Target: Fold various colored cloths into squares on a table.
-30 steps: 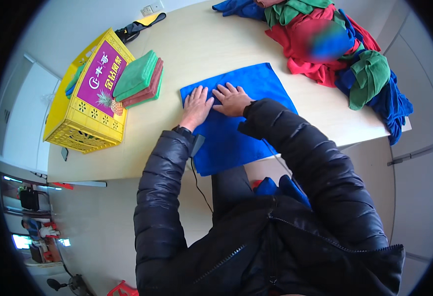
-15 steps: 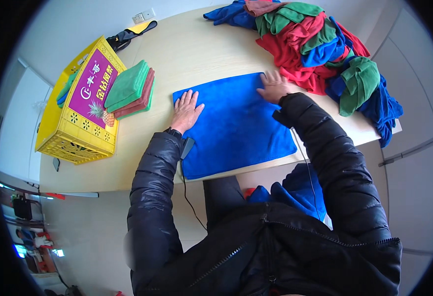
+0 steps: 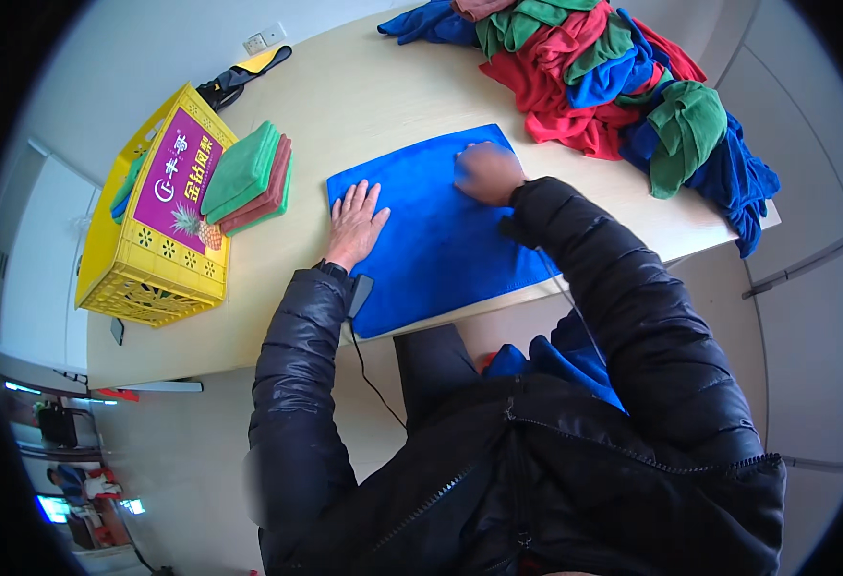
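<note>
A blue towel [image 3: 431, 240] lies spread out flat on the pale table in front of me. My left hand [image 3: 354, 223] rests on its left side, palm down, with the fingers stretched out and apart. Over the upper right part of the towel is my right hand [image 3: 489, 175], smeared by motion, so how its fingers stand does not show. A small dark device [image 3: 360, 296] with a cord sits at the towel's left edge, by my left wrist.
At the left stands a yellow crate [image 3: 153, 278] with a purple panel. Beside it is a stack of folded green and brownish-red towels [image 3: 244, 178]. A heap of crumpled red, green and blue towels [image 3: 594, 86] covers the far right. A dark strap [image 3: 239, 82] lies at the back.
My right hand has moved left from the towel's right corner, inward over the cloth, and is blurred now. My left hand stays on the left side, fingers still spread.
</note>
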{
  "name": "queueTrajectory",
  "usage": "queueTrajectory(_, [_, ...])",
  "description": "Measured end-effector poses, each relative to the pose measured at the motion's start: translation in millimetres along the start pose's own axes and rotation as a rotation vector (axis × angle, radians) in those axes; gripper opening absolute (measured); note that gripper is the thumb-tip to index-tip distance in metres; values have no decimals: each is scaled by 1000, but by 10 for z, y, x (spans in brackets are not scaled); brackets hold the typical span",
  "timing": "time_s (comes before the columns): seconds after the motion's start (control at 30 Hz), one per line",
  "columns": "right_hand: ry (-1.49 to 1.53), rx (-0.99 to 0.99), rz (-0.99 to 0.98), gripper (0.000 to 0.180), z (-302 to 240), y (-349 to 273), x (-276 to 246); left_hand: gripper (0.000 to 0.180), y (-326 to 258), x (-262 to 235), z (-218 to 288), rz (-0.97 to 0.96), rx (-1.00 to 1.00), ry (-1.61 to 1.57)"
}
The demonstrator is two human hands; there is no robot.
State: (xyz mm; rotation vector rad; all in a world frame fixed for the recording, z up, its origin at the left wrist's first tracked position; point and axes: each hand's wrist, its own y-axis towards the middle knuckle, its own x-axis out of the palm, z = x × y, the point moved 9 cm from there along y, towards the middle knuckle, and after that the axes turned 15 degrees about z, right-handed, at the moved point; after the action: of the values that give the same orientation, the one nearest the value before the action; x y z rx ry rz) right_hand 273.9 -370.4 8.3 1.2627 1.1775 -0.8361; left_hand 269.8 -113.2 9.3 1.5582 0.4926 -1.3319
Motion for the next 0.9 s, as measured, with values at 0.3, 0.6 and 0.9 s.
queueTrajectory(0.3, [-121,102,117,72,189,-703,-376,60,-351,-260,188,-57,-21,132])
queueTrajectory(0.6, [97,-166,208,62,-1108,-1371,-434,57,-1000,-334,904,47,-23,26])
queueTrajectory(0.9, [-20,226,217,61,372,-1618,-565,60,-1396,-494,366,77,-165,51])
